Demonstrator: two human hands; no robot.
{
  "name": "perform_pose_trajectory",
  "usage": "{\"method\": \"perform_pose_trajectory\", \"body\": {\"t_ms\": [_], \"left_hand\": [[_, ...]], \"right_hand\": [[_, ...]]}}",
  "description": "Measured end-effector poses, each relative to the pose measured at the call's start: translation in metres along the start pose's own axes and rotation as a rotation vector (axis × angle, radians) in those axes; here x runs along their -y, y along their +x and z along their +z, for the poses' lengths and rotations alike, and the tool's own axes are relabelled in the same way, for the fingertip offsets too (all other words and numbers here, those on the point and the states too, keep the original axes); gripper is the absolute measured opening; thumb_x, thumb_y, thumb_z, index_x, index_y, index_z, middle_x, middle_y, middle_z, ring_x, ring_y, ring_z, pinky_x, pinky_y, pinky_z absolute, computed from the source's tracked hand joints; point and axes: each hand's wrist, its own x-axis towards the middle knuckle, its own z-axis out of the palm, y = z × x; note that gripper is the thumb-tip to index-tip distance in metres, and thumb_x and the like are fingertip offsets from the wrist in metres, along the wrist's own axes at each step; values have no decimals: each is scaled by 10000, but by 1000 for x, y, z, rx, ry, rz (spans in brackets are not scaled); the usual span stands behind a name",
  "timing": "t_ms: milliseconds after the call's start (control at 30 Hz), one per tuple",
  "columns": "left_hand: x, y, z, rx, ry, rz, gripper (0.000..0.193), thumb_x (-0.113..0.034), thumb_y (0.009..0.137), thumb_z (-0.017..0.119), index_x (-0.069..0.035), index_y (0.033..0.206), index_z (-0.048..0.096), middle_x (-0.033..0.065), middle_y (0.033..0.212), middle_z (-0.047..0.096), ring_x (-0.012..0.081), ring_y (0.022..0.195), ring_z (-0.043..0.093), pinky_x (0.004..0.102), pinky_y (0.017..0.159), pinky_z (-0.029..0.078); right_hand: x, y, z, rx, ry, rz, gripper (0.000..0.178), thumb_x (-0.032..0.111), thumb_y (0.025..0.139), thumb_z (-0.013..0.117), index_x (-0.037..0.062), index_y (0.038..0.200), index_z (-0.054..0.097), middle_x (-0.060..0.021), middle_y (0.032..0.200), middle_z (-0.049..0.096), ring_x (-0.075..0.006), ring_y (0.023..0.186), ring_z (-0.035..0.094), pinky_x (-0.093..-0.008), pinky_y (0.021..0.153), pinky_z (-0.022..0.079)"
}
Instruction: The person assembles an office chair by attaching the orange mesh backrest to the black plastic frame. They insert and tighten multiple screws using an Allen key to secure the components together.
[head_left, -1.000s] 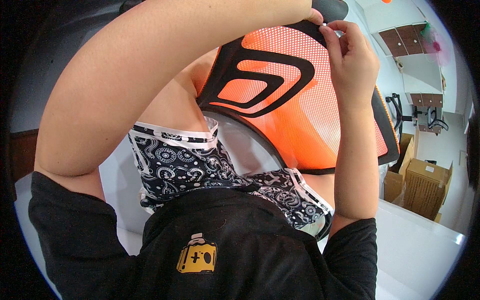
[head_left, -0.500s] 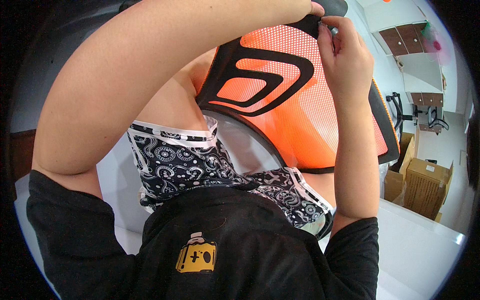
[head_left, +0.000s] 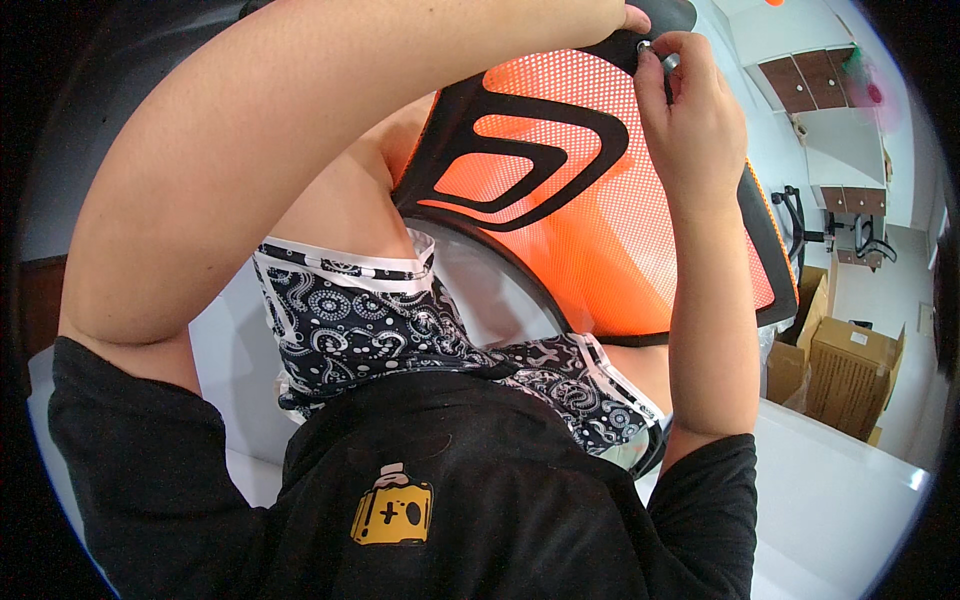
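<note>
An orange mesh chair back (head_left: 640, 240) with a black frame lies tilted across my bare thighs. My right hand (head_left: 695, 120) is closed in a pinch at the far top corner of its frame. Thumb and index finger hold a small silvery metal piece (head_left: 644, 47), too small to name exactly. Another round silvery bit (head_left: 670, 63) shows by the curled fingers; I cannot tell whether it is a ring. Reaching across from the left, my left hand (head_left: 635, 18) is at the same corner. Only its fingertips show, the rest being cut off by the upper edge.
Opened cardboard boxes (head_left: 850, 375) stand at the right on the floor. Beyond them are black chair parts (head_left: 800, 215) and white cabinets with brown doors (head_left: 805, 80). A white surface (head_left: 840, 490) runs along the lower right. A dark rounded pad (head_left: 675, 14) lies beyond the chair back.
My right fingers have shifted slightly at the corner, and the silvery piece in the pinch shows more plainly. The chair back has stayed nearly in place.
</note>
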Motion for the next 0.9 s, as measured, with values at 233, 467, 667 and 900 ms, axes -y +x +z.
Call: {"method": "perform_pose_trajectory", "body": {"t_ms": [233, 467, 667, 900], "left_hand": [[-2, 3, -6, 88, -103, -85, 301, -270, 987, 449, -66, 1108, 634, 132, 953, 631, 221, 848, 643, 332, 728, 566], [-3, 5, 1, 41, 93, -14, 264, -173, 942, 521, -83, 1175, 605, 139, 993, 633, 219, 877, 640, 334, 753, 568], [-4, -3, 2, -8, 146, 15, 348, -109, 902, 566, -105, 1250, 570, 142, 1022, 637, 225, 908, 640, 325, 781, 563], [-2, -3, -5, 25, 101, 34, 382, -100, 892, 573, -118, 1273, 558, 139, 1035, 630, 223, 932, 634, 326, 787, 560]], "right_hand": [[-1, -1, 0, -35, 82, -21, 159, 221, 857, 658, 118, 973, 626, -40, 634, 551, -163, 538, 528, -298, 507, 421], [-1, -2, 3, -46, 43, 56, 154, 243, 864, 668, 103, 918, 635, -27, 614, 535, -145, 521, 501, -282, 495, 408], [0, -3, 5, -71, 27, 31, 152, 239, 858, 673, 107, 923, 632, -27, 605, 527, -157, 520, 506, -288, 497, 412], [-4, -6, 11, -121, 45, -41, 153, 235, 866, 669, 93, 896, 621, -45, 674, 600, -174, 573, 572, -291, 535, 458]]}}
